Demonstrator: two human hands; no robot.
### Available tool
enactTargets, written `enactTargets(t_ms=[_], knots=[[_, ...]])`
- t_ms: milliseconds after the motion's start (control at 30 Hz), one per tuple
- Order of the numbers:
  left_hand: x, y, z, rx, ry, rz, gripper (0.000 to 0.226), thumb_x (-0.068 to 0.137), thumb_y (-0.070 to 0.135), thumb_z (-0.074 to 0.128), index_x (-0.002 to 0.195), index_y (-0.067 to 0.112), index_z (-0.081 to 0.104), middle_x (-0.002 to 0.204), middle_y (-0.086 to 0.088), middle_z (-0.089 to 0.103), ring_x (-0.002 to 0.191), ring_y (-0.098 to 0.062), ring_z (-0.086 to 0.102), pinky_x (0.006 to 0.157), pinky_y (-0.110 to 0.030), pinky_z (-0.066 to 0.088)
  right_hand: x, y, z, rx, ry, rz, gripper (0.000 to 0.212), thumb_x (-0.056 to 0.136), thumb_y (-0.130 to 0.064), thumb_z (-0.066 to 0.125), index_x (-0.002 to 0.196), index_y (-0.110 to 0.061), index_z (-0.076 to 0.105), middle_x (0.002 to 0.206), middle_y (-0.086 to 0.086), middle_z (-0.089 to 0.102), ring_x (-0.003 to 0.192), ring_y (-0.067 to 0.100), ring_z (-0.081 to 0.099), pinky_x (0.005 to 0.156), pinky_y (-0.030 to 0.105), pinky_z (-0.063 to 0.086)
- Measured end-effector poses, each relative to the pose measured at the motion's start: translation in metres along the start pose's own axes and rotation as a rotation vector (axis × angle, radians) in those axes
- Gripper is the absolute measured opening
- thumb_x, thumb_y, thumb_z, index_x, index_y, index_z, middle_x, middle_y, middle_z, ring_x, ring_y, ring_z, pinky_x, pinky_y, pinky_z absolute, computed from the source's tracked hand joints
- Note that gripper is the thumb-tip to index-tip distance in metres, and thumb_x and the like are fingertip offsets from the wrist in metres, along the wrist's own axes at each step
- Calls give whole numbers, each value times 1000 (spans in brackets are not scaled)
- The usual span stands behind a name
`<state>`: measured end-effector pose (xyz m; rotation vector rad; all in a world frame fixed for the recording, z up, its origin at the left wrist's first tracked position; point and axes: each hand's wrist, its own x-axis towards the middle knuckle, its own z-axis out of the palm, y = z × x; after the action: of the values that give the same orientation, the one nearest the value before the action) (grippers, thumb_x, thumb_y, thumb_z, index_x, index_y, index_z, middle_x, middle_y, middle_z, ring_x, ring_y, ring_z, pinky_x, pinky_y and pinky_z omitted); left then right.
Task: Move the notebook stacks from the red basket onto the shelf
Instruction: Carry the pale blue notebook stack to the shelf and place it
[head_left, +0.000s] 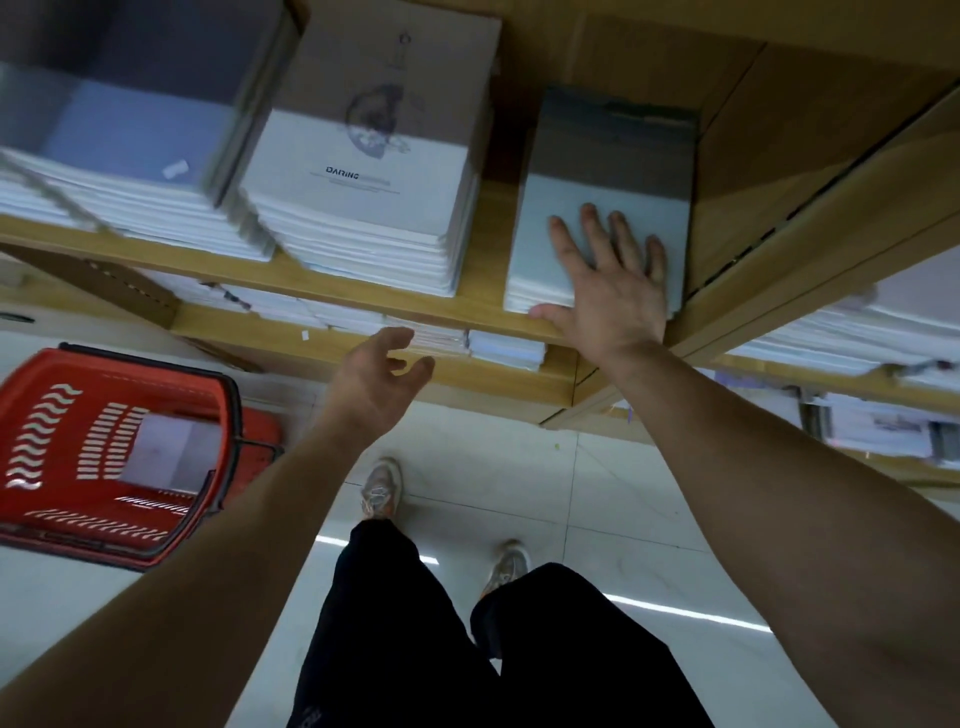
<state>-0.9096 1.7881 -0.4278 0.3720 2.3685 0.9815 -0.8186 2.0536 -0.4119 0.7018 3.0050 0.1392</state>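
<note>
A short stack of pale blue-grey notebooks (597, 171) lies on the wooden shelf (483, 244), at its right end. My right hand (613, 280) rests flat on top of that stack, fingers spread, thumb over its front edge. My left hand (379, 374) hovers in the air in front of the shelf edge, fingers loosely curled and holding nothing. The red basket (57, 431) stands on the floor at the left. Inside it lies a pale notebook stack (171, 452).
Two taller stacks share the shelf: a white one printed "DARING" (363, 171) and a blue-covered one (119, 150). A wooden divider (810, 171) closes the shelf on the right. Lower shelves hold more stacks (467, 338). My legs and shoes stand on white floor tiles (597, 499).
</note>
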Motion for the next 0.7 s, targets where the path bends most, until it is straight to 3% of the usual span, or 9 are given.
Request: enactTargets(t_ms=[133, 200, 300, 433, 500, 600, 700], knots=[[-20, -5, -24, 79, 0, -91, 51, 89, 45, 70, 133, 23, 59, 128, 3, 65, 107, -17, 67, 99, -38, 51, -4, -11, -6, -10, -23, 6, 90, 91, -73, 38, 159, -33, -5, 168, 4, -2, 153, 35, 2, 117, 64, 12], [-36, -8, -38, 118, 1, -118, 52, 92, 41, 68, 137, 18, 57, 132, 0, 63, 111, -20, 64, 98, -35, 49, -3, -19, -15, 19, -69, 35, 93, 89, -68, 48, 159, -31, -1, 168, 7, 0, 153, 37, 3, 116, 65, 10], [-67, -13, -68, 196, -31, -156, 54, 94, 44, 64, 141, 20, 53, 136, -1, 59, 114, -22, 61, 97, -36, 49, -9, -33, -41, 49, -124, 81, 100, 79, -59, 69, 156, -24, 15, 163, 12, 16, 147, 38, 18, 116, 60, 19], [-107, -34, -115, 276, -78, -245, 58, 93, 46, 64, 142, 18, 51, 141, -7, 57, 124, -29, 57, 104, -41, 47, -54, -72, -73, 77, -174, 31, 87, 82, -58, 65, 152, -20, 28, 157, 8, 29, 138, 34, 33, 113, 51, 28], [-126, -48, -140, 260, -78, -300, 57, 92, 45, 64, 140, 17, 54, 137, -10, 60, 122, -30, 58, 104, -43, 47, -83, -106, -84, 132, -291, -25, 86, 83, -64, 61, 151, -20, 32, 153, 9, 36, 132, 34, 41, 107, 48, 37], [-160, -63, -186, 256, -72, -340, 41, 93, 43, 60, 124, 15, 62, 118, -10, 65, 103, -27, 62, 90, -37, 51, -106, -171, -104, 152, -526, -126, 86, 80, -71, 61, 146, -21, 37, 146, 9, 41, 130, 32, 43, 100, 45, 43], [-189, -94, -232, 254, -63, -361, 41, 94, 41, 62, 124, 12, 59, 122, -11, 63, 110, -31, 60, 102, -43, 47, -110, -249, -128, 146, -623, -204, 86, 81, -70, 62, 146, -19, 38, 147, 10, 41, 133, 33, 41, 98, 46, 42]])
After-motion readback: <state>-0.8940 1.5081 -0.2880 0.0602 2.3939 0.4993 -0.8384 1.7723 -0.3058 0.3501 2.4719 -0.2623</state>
